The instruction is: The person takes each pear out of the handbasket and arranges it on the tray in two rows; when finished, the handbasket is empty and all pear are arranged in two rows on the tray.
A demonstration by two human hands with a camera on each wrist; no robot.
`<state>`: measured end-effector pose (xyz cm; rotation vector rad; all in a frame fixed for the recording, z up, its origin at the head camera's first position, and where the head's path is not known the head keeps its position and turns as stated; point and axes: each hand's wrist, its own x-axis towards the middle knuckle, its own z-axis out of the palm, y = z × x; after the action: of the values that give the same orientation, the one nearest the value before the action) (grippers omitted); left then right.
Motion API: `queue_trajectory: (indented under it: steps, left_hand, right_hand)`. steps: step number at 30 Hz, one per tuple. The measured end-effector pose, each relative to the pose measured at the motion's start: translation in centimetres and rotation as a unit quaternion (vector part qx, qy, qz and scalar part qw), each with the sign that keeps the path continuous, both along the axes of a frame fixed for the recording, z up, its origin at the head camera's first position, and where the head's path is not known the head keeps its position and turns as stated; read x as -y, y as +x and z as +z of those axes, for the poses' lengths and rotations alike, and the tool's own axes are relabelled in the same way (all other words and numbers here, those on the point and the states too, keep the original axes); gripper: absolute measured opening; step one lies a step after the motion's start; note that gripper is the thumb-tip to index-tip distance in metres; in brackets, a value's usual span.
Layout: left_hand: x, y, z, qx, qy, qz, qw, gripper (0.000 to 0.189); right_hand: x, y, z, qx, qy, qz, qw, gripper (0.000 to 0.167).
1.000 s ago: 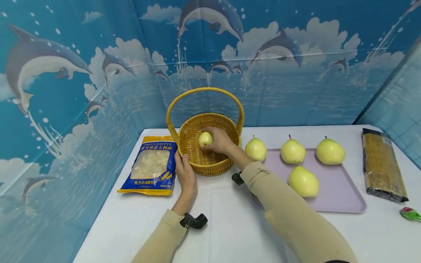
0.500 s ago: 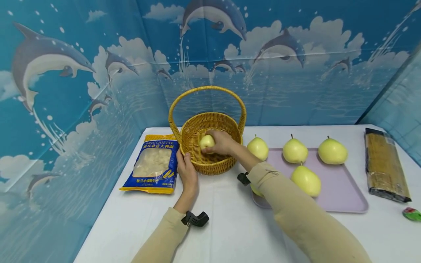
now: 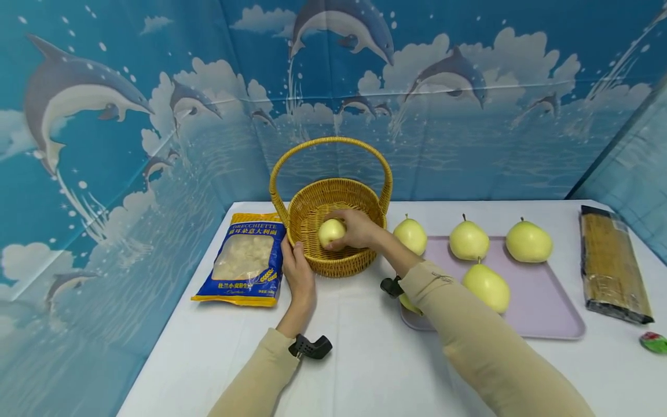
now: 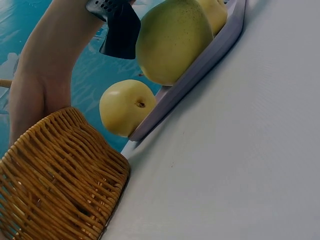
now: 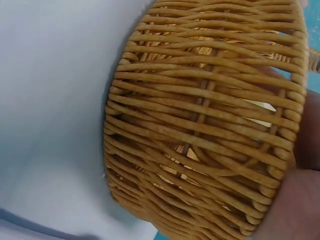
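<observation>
A round wicker basket (image 3: 333,267) with a tall arched handle stands near the back of the table. Inside it, my right hand (image 3: 356,229) grips a pale yellow-green pear (image 3: 330,232), low over the woven floor. Against the basket's left outer wall rests my left hand (image 3: 299,274), with its thumb just below the rim and its other fingers partly hidden between basket and bag. From the right wrist, the basket's woven side (image 5: 200,110) hides most of the pear and part of the hand.
Left of the basket lies a blue-and-yellow orecchiette bag (image 3: 242,260). At right, a lilac tray (image 3: 542,313) bears several pears (image 3: 486,288), one partly behind the right sleeve. Further right are a flat brown package (image 3: 615,263) and a small red-green wrapped item (image 3: 653,342).
My right hand has lowered the pear and shifted it slightly toward the near right inside the basket. My left hand has stayed at the basket's side. The head view has shifted slightly.
</observation>
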<state>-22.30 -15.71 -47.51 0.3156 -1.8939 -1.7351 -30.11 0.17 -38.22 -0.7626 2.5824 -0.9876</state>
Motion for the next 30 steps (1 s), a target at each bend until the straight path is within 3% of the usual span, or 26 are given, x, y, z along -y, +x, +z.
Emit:
queue_trajectory:
  steps: [9, 20, 30]
  left_hand:
    - [-0.1, 0.1, -0.2, -0.007, -0.005, -0.006, 0.9999, 0.05]
    - [-0.6, -0.1, -0.3, -0.01, 0.009, -0.021, 0.9997, 0.05]
    - [-0.4, 0.2, -0.2, -0.024, 0.024, -0.02, 0.9992, 0.049]
  right_hand:
    - [-1.5, 1.7, 2.2, -0.031, -0.042, 0.012, 0.9986, 0.071]
    - [-6.2, 5.0, 4.8, -0.018, -0.123, 0.006, 0.9922, 0.072]
    - [-13.6, 9.1, 4.5, 0.014, -0.181, -0.017, 0.9833, 0.071]
